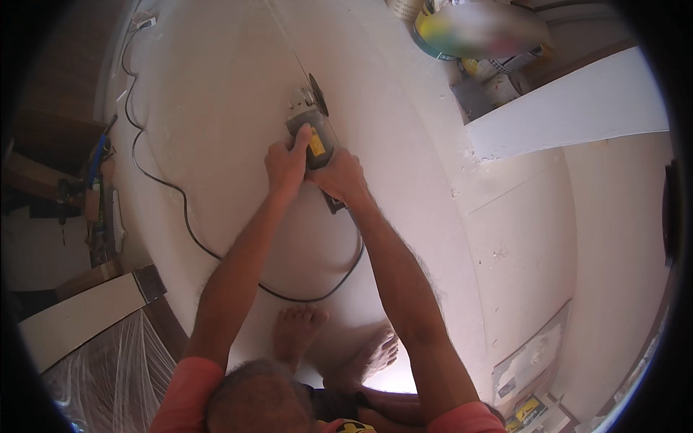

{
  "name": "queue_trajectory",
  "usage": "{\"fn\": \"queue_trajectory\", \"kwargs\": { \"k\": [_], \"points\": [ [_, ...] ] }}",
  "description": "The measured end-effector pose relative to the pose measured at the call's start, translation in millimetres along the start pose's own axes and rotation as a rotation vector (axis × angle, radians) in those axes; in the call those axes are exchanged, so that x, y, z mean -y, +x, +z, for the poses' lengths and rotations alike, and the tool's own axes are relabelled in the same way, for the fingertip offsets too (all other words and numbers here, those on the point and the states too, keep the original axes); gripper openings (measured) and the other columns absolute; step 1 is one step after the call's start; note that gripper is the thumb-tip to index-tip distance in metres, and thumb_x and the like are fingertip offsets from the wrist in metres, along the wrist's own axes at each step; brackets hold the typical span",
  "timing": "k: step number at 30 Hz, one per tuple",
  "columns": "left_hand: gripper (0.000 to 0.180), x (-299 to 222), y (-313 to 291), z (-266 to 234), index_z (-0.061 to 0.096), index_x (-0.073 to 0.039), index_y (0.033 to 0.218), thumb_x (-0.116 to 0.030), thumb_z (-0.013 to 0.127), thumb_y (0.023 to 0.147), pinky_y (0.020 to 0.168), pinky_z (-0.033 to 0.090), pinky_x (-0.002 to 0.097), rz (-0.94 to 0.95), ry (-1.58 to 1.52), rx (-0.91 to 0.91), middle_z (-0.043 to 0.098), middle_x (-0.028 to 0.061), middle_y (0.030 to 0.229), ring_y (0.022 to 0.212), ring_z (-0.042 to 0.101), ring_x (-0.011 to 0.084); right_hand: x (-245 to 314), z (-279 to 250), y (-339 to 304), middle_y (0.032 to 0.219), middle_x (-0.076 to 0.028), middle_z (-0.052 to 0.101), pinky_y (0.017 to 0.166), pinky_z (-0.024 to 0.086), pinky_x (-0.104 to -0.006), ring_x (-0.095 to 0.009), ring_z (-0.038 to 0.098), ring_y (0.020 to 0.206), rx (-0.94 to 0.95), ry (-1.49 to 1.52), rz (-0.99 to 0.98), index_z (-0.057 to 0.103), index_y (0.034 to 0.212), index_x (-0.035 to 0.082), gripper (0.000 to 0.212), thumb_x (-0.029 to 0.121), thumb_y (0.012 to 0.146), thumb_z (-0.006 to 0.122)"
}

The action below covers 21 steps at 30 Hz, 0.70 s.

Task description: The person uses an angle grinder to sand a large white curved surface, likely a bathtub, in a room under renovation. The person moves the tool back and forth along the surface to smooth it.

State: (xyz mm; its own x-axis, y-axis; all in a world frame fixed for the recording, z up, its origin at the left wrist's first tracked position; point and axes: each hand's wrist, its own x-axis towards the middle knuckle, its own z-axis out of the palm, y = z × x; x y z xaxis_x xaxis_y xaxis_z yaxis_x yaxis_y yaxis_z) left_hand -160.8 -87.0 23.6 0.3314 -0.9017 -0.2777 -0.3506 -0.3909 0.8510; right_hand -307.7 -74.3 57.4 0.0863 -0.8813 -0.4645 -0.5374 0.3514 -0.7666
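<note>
An angle grinder with a dark grey body and a yellow label is held in both my hands over the pale surface. Wrapped round the left side of its body is my left hand, the thumb lying along the top. My right hand grips the body further back, near the handle end. The thin dark disc stands on edge at the right of the metal head. It lines up with a narrow dark line running away across the surface; whether it touches, I cannot tell.
A black power cord loops past my bare feet to a socket at the far left. Tools, including a drill, lie at the left. Paint buckets stand at the far right beside a white ledge. Plastic sheeting covers something near left.
</note>
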Motion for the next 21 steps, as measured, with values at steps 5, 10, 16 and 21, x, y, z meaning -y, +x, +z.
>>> {"fn": "queue_trajectory", "kwargs": {
  "k": [5,10,16,21],
  "points": [
    [0.075,0.5,8.7,0.5,0.081,0.010,0.108,-0.063,0.070,0.099,0.082,0.058,0.0435,-0.016,-0.025,0.001,0.078,0.0223,0.092,0.089,0.076,0.0293,2.7,-1.6,7.9,0.099,-0.020,0.081,0.085,0.061,-0.0439,-0.035,0.079,0.094,0.038,0.000,0.030,0.078,0.108,-0.003,0.064,0.042,0.065,0.092],
    [0.075,6.0,7.7,3.6,0.081,0.009,0.110,-0.064,0.069,0.098,0.088,0.059,0.0478,-0.024,-0.054,-0.025,0.080,0.0280,0.098,0.094,0.079,0.0351,-2.5,2.0,7.9,0.102,-0.019,0.081,0.087,0.061,-0.0443,-0.035,0.079,0.096,0.028,0.007,0.033,0.077,0.111,-0.003,0.067,0.043,0.065,0.092],
    [0.078,2.6,-0.8,0.7,0.081,0.011,0.108,-0.066,0.068,0.098,0.088,0.059,0.0474,-0.028,-0.020,0.014,0.080,0.0273,0.097,0.094,0.079,0.0349,-3.3,0.5,-0.7,0.097,-0.018,0.080,0.084,0.061,-0.0450,-0.035,0.079,0.092,0.031,0.006,0.032,0.076,0.112,-0.001,0.058,0.035,0.069,0.089],
    [0.079,2.6,-6.0,1.6,0.081,0.011,0.107,-0.067,0.068,0.098,0.088,0.059,0.0474,-0.011,-0.032,0.007,0.080,0.0279,0.097,0.094,0.079,0.0358,-4.3,0.5,-5.2,0.096,-0.019,0.080,0.084,0.062,-0.0456,-0.035,0.079,0.093,0.013,0.005,0.017,0.075,0.110,-0.001,0.052,0.031,0.071,0.088]
  ]
}}
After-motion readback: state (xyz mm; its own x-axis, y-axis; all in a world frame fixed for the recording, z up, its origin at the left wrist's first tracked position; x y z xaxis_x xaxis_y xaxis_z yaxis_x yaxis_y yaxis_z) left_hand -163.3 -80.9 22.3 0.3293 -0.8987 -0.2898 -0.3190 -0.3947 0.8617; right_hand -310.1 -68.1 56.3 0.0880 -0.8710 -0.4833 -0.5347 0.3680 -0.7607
